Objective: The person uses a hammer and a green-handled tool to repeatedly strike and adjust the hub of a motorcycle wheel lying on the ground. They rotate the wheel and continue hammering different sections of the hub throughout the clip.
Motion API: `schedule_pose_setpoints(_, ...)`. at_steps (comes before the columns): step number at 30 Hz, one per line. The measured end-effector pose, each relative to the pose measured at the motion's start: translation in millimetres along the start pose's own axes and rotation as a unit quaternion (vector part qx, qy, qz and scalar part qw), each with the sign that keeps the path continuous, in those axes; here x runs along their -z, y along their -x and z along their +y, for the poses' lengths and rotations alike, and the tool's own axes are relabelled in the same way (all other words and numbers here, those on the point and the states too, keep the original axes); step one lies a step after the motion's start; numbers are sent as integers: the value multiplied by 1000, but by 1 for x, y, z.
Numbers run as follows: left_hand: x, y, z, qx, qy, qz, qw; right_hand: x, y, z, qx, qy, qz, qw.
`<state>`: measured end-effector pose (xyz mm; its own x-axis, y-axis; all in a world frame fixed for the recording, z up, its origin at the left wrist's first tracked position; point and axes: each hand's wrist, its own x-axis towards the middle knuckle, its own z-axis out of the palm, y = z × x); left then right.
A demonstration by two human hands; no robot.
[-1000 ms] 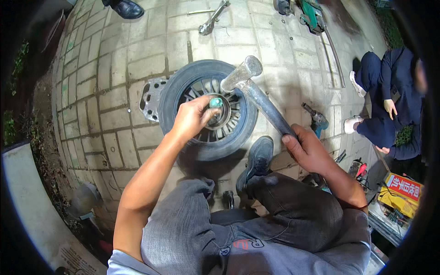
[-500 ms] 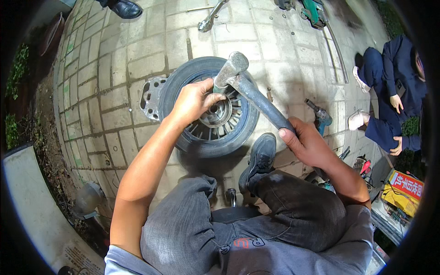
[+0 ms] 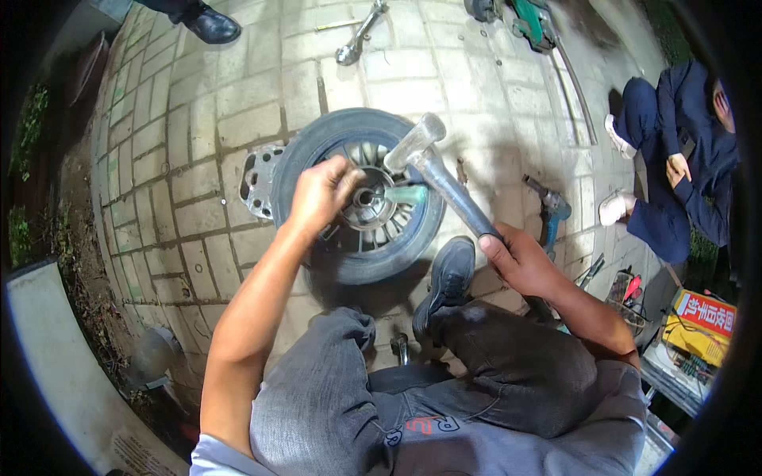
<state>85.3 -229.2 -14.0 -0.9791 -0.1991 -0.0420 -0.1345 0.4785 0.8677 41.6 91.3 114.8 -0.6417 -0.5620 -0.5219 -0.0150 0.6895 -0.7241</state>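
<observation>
A spoked wheel with a black tyre (image 3: 317,262) lies flat on the paving in front of me. My left hand (image 3: 319,190) is over its left side, fingers curled beside the metal hub (image 3: 369,208); whatever they hold, if anything, is hidden. Just right of the hub is a blurred green cylindrical piece (image 3: 406,194), apart from my left fingers. In my right hand (image 3: 520,258) is the handle of a hammer (image 3: 452,190). Its worn metal head is above the wheel's upper right, tilted.
A perforated metal plate (image 3: 260,182) shows at the wheel's left. Right of it lies a teal power tool (image 3: 554,213). A steel tool (image 3: 357,36) and a green machine (image 3: 533,25) are farther off. A person (image 3: 671,159) sits at right; another person's shoe (image 3: 213,24) is far left.
My left hand has moved left and slightly down, away from the green piece. That piece has shifted from under the hammer to right of the hub. The hammer head has moved slightly right.
</observation>
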Motion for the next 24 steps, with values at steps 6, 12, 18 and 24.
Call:
schedule_pose_setpoints(6, 27, 6, 14, -7, 32, -14, 999, -5, 5, 31, -77, -56, 51, 994)
schedule_pose_setpoints(12, -25, 36, 26, -151, -110, -200, 962, -23, 18, 86, -168, -149, 122, 967)
schedule_pose_setpoints(18, -37, 20, 23, -195, -164, -131, 958, -25, 20, 100, -140, -174, 139, 965)
schedule_pose_setpoints(24, -9, 28, 24, -39, -14, -12, 999, -25, 21, 138, -114, -63, 150, 980)
